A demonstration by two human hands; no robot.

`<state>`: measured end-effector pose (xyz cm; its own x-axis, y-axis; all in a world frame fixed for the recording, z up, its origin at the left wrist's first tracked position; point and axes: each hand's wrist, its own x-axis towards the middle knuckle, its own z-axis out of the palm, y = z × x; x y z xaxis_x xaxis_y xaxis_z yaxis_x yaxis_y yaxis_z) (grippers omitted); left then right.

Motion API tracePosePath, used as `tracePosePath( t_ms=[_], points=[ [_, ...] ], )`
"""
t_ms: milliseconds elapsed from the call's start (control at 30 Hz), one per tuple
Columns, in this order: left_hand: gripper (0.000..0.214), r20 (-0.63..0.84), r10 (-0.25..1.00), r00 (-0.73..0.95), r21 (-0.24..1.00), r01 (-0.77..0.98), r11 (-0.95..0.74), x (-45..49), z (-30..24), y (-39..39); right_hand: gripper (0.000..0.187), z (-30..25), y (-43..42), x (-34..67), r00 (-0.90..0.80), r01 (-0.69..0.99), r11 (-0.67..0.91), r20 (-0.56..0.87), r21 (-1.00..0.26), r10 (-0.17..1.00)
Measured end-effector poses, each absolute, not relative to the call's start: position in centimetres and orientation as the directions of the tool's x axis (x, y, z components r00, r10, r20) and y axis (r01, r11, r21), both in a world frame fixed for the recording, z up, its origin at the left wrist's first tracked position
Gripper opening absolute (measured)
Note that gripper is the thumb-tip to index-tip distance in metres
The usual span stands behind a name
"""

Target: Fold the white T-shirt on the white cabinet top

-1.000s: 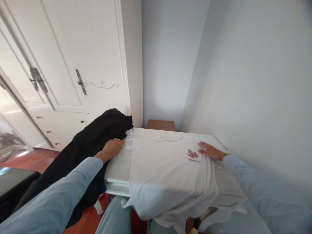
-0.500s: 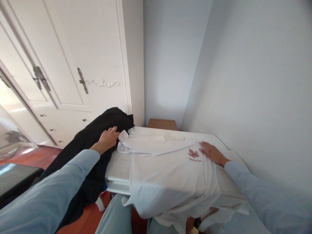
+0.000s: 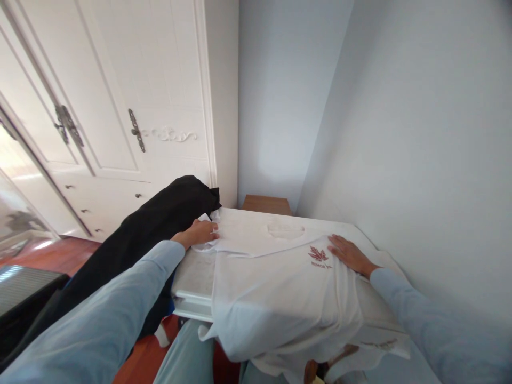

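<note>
A white T-shirt (image 3: 276,288) with a small red leaf print (image 3: 319,255) lies spread over a white table (image 3: 194,277), its lower part hanging over the near edge. My left hand (image 3: 200,232) rests on the shirt's left sleeve at the far left corner, fingers curled over the bunched cloth. Flat on the shirt just right of the leaf print lies my right hand (image 3: 350,253), fingers stretched out. Both arms wear light blue sleeves.
A pile of black clothing (image 3: 152,229) leans against the table's left side. A white wardrobe (image 3: 120,106) with dark metal handles stands behind it. A brown wooden piece (image 3: 266,204) sits in the corner beyond the table. Pale walls close in the right side.
My left hand lifted the sleeve toward the black pile, then came back down and right onto the shirt's corner. The collar area now lies flatter. The right hand has barely moved.
</note>
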<state>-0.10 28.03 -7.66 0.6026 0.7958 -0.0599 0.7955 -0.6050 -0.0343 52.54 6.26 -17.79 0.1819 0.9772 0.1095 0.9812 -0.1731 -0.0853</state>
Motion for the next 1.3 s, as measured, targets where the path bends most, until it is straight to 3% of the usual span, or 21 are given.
tracePosePath(
  t_ms=[100, 267, 367, 467, 600, 733, 833, 900, 1033, 1133, 1300],
  points=[
    [0.027, -0.026, 0.810, 0.586, -0.042, 0.809, -0.586, 0.3, -6.6, 28.2, 0.069, -18.0, 6.1, 52.5, 0.176, 0.982, -0.165, 0.130, -0.088, 0.976],
    [0.032, 0.303, 0.852, 0.427, 0.009, 0.893, -0.450, 1.8, -3.5, 28.4, 0.071, -18.2, 6.0, 52.3, 0.176, 0.982, -0.164, 0.142, -0.092, 0.974],
    [0.034, 0.290, 0.888, 0.356, 0.001, 0.928, -0.372, 3.0, -3.4, 28.5, 0.069, -18.0, 5.9, 52.2, 0.174, 0.983, -0.163, 0.147, -0.085, 0.974],
    [0.042, 0.298, 0.888, 0.351, -0.090, 0.936, -0.340, 4.1, -4.6, 28.3, 0.064, -18.0, 5.9, 52.2, 0.166, 0.985, -0.157, 0.158, -0.070, 0.973],
    [0.037, 0.303, 0.799, 0.520, -0.175, 0.854, -0.489, 5.4, -7.0, 27.3, 0.062, -18.3, 5.8, 52.4, 0.166, 0.986, -0.160, 0.164, -0.050, 0.972],
    [0.038, 0.148, 0.679, 0.719, -0.086, 0.693, -0.716, 5.7, -10.1, 26.0, 0.063, -17.3, 5.8, 51.8, 0.171, 0.985, -0.169, 0.106, -0.028, 0.979],
    [0.050, 0.097, 0.638, 0.764, -0.020, 0.643, -0.766, 5.5, -12.2, 25.5, 0.060, -15.4, 6.3, 50.0, 0.241, 0.971, -0.241, 0.022, 0.007, 0.970],
    [0.056, 0.081, 0.650, 0.755, -0.009, 0.653, -0.757, 5.3, -13.2, 25.4, 0.055, -14.1, 7.1, 47.8, 0.262, 0.963, -0.264, 0.041, 0.050, 0.964],
    [0.061, 0.056, 0.684, 0.727, -0.011, 0.686, -0.728, 5.4, -14.0, 25.8, 0.052, -13.3, 9.7, 42.2, 0.016, 0.999, -0.024, 0.159, 0.047, 0.987],
    [0.061, 0.086, 0.679, 0.729, -0.002, 0.682, -0.732, 5.5, -14.4, 26.2, 0.058, -14.0, 12.1, 38.8, -0.057, 0.998, 0.059, 0.121, -0.015, 0.991],
    [0.053, 0.269, 0.638, 0.722, 0.055, 0.650, -0.758, 4.9, -14.6, 26.0, 0.067, -15.2, 15.0, 38.0, 0.077, 0.994, -0.073, 0.057, -0.079, 0.995]
  ],
)
